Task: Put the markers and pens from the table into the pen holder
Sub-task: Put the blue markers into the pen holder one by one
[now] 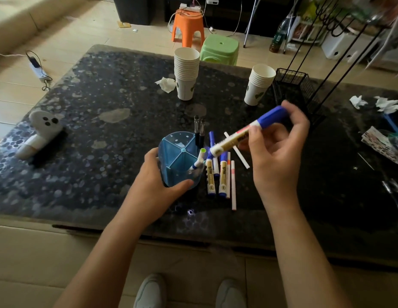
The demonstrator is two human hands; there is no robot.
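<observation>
A blue pen holder point(178, 150) with divided compartments stands on the dark table; my left hand point(155, 172) grips its near side. Inside its right compartment stand a blue-capped marker and one with a green tip point(199, 160). My right hand point(280, 141) holds a blue-capped white marker point(244, 133) tilted in the air, its lower end just right of the holder's rim. Several markers and thin white pens point(220, 176) lie on the table right of the holder. Two dark pens point(199, 130) lie behind it.
Two stacks of paper cups point(186, 73) point(259, 84) stand at the back of the table point(93, 130). A black wire rack point(298, 90) stands back right, crumpled tissues point(384, 103) at the far right, a white ghost-shaped object point(41, 132) on the left.
</observation>
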